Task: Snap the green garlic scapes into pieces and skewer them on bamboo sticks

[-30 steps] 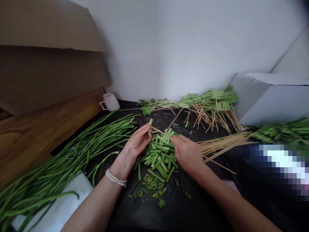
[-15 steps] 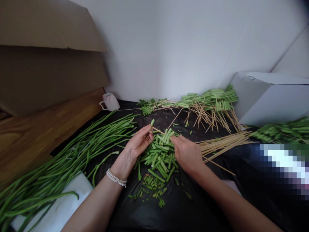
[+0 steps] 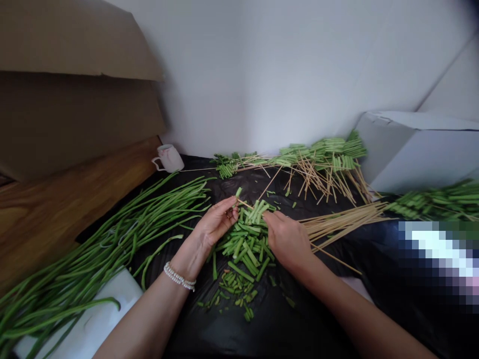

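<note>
My left hand (image 3: 217, 222) pinches a short cut piece of long bean (image 3: 238, 192) at the tip of a thin wooden skewer (image 3: 245, 203). Several bean pieces (image 3: 258, 211) sit side by side along that skewer. The fingers of my right hand (image 3: 287, 240) are closed around the skewer's other end, just behind the threaded pieces. Beneath both hands lies a heap of cut bean pieces (image 3: 247, 249), with small trimmings (image 3: 239, 288) in front of it. A bundle of bare skewers (image 3: 342, 222) lies to the right of my right hand.
Uncut long beans (image 3: 112, 239) stretch along the left, partly over a white surface (image 3: 107, 309). Filled skewers (image 3: 325, 149) are stacked against the wall, with more bean bundles (image 3: 441, 202) at right. A mug (image 3: 170, 157), cardboard box (image 3: 78, 109) and white box (image 3: 404, 149) border the black sheet (image 3: 217, 334).
The bean piece in my left fingers has shifted slightly to the right against the skewer tip. My right hand keeps its hold, and the whole view has drifted a little.
</note>
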### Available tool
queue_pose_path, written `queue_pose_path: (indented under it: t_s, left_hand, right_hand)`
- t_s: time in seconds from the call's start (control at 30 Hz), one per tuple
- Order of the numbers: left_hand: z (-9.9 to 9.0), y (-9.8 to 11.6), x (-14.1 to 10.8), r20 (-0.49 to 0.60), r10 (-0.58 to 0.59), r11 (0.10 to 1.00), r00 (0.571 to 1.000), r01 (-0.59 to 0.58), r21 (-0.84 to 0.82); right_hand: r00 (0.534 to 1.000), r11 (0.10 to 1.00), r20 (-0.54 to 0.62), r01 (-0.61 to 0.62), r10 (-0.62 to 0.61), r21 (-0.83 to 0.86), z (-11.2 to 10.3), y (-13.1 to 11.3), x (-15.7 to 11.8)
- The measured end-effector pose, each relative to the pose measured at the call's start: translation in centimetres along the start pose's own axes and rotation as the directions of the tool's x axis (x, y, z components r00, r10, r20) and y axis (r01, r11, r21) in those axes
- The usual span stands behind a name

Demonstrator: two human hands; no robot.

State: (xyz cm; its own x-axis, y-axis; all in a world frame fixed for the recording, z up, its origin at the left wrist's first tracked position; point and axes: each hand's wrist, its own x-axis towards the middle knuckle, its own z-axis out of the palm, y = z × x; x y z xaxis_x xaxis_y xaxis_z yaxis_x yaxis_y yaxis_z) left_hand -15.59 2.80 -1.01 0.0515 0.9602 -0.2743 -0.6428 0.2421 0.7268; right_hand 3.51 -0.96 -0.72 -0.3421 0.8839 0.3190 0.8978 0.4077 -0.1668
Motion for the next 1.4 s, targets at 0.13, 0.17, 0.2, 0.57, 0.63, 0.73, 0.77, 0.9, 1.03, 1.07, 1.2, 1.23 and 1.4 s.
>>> queue_pose_path:
  t_s: [0.13,0.17,0.2,0.57,0.63,0.73,0.77,0.9,1.03,1.07,1.2,1.23,1.4]
  left_hand:
    - [-0.1,0.0,0.0,0.022,0.003,1.0,1.0,-0.004,0.019]
    - [-0.1,0.1,0.0,0.026,0.003,1.0,1.0,-0.004,0.022]
    - [-0.1,0.1,0.0,0.024,0.003,1.0,1.0,-0.003,0.025]
    - [0.8,-1.0,-0.7,0.022,0.002,0.98,1.0,-0.006,0.197]
    - [1.2,-1.5,-1.0,0.027,0.021,0.976,0.999,-0.027,0.214]
    - [1.5,-1.6,-1.2,0.057,0.031,0.974,0.998,-0.043,0.224]
    - [1.5,-1.5,-1.2,0.071,0.025,0.973,0.997,-0.041,0.229]
    - [0.9,-0.6,-0.8,0.089,0.047,0.948,0.995,-0.072,0.31]
    - [-0.4,0.8,-0.3,0.062,0.251,0.74,0.966,-0.233,0.631]
    - [-0.8,1.1,-0.2,0.09,0.286,0.633,0.954,-0.258,0.73]
    - [-1.8,2.2,-0.1,0.225,0.278,0.176,0.934,-0.28,0.944]
    - [-1.9,2.4,-0.1,0.256,0.257,0.105,0.932,-0.29,0.951]
    - [-1.5,2.2,-0.6,0.461,0.099,0.038,0.882,-0.466,0.884]
  right_hand:
    - [1.0,1.0,0.004,-0.002,0.002,0.005,0.0,0.0,0.0]
    - [1.0,1.0,0.003,-0.002,0.002,0.006,0.0,0.0,0.0]
    - [1.0,1.0,0.002,-0.002,0.002,0.006,0.0,-0.1,0.0]
    - [1.0,0.999,-0.004,0.027,-0.027,0.041,0.2,-0.2,-0.1]
    - [0.999,0.999,-0.019,0.034,-0.033,0.042,0.1,-0.3,-0.1]
    - [0.999,0.998,-0.028,0.038,-0.037,0.041,-0.1,-0.2,0.0]
    - [0.999,0.998,-0.029,0.038,-0.036,0.043,-0.2,-0.1,0.1]
    - [0.999,1.0,-0.051,0.001,0.001,0.031,-0.4,0.7,0.4]
    - [0.995,0.998,-0.089,-0.053,0.054,0.018,-0.3,1.4,0.8]
    - [0.994,0.998,-0.092,-0.059,0.061,0.017,-0.2,1.5,0.8]
    - [0.991,0.997,-0.106,-0.076,0.078,0.024,0.0,1.9,1.0]
    - [0.991,0.997,-0.107,-0.076,0.079,0.029,0.1,1.9,1.0]
    - [0.993,0.998,-0.1,-0.068,0.069,0.019,0.0,1.8,1.0]
